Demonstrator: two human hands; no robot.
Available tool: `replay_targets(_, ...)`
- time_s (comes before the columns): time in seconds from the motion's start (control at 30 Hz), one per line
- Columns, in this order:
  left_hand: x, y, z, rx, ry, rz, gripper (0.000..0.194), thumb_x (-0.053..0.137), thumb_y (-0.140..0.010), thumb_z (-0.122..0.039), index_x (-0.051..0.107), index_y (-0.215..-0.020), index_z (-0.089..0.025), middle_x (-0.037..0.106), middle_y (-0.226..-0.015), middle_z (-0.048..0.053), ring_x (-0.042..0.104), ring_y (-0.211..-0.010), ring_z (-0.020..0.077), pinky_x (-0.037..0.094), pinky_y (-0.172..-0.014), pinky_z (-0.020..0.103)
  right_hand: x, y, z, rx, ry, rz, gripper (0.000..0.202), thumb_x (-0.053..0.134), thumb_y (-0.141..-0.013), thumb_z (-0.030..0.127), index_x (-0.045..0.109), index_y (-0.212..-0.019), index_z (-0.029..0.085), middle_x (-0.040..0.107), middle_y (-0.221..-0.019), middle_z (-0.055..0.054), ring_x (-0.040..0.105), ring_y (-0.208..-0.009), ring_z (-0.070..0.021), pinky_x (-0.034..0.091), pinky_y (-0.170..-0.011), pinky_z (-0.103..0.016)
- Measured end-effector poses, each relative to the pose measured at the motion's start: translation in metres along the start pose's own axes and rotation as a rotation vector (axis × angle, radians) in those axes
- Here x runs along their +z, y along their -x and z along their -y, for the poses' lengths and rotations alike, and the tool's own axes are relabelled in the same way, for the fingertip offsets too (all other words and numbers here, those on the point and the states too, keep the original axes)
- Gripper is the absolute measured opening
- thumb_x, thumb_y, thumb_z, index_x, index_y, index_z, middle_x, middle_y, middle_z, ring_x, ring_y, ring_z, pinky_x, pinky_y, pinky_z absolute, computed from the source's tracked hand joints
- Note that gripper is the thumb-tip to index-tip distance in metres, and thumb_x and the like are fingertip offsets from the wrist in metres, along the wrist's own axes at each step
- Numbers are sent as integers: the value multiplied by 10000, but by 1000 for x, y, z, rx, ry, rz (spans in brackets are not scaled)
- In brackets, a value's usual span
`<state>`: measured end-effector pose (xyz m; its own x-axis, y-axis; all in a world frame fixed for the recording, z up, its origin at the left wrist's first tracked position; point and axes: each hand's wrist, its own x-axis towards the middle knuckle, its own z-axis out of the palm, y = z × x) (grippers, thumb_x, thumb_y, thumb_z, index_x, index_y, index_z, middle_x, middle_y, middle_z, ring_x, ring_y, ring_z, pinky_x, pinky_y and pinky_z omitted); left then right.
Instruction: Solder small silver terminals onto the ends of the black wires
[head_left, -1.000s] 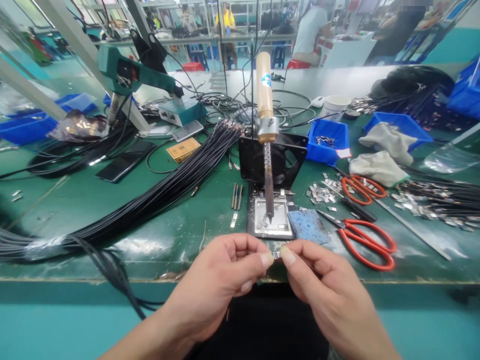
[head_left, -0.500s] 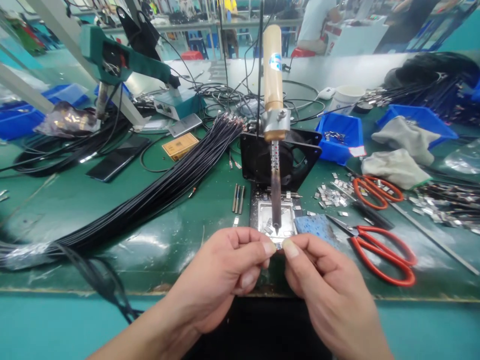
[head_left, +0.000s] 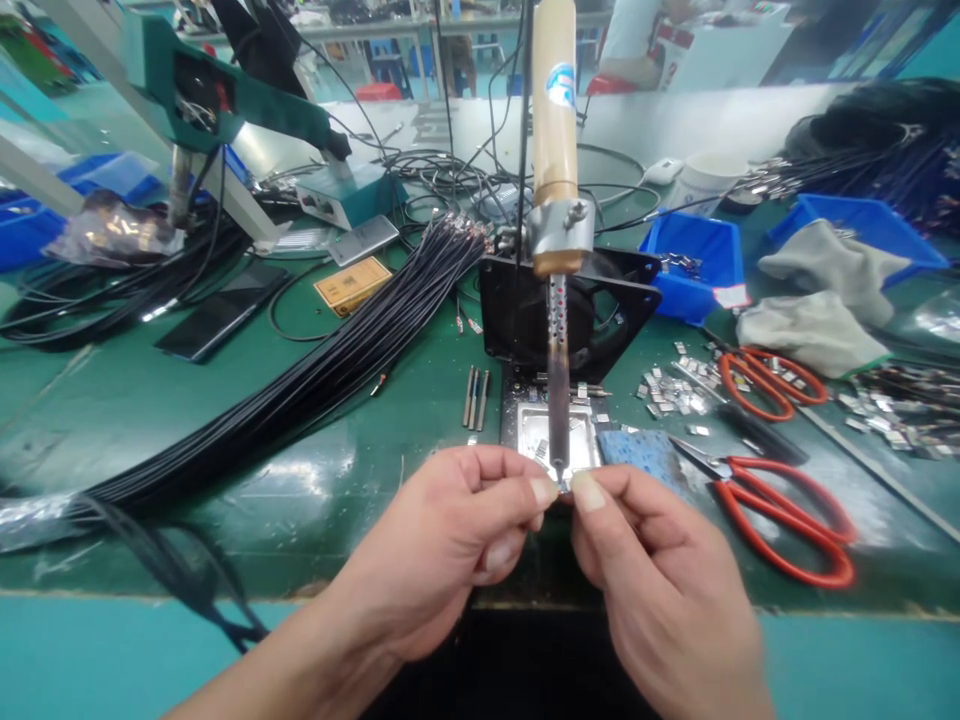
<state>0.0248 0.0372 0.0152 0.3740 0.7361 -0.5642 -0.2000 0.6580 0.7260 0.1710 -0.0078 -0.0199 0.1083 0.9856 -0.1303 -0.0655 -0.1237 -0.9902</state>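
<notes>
A soldering iron (head_left: 556,150) with a pale handle hangs tip down in a metal clamp. Its tip is just above a tiny metal part (head_left: 564,482) held between my fingertips. My left hand (head_left: 465,540) pinches with thumb and forefinger at the part's left side. From the right, my right hand (head_left: 652,570) pinches close beside it; the fingers hide most of the piece. Behind the fingertips lies a square metal tray (head_left: 531,418) with small bits in it. A blue sponge (head_left: 645,458) sits to the tray's right.
Orange-handled scissors (head_left: 795,520) lie at right, near loose metal connectors (head_left: 667,392) and a blue bin (head_left: 694,260). A black fan (head_left: 517,310) stands behind the tray. On the left are a black cable bundle (head_left: 300,375), a phone (head_left: 221,312) and a green heat gun (head_left: 262,125).
The view has moved closer and shifted slightly. The pinched part now sits nearer the iron's tip, seemingly touching it. Both hands keep their pinch.
</notes>
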Motion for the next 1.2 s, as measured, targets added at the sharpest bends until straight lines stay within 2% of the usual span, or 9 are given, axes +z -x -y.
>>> replay_targets(1.2,-2,1,-3,20,-9,24,192,743,-847,-175,644,-687,-137,447,-531,-77,267,-448,34,178,-422,179,0,-2,2,-54,30,14,347,581,-1016,369,586,-715,196,427,-563,60,344,-502,-80,284,-429,-207)
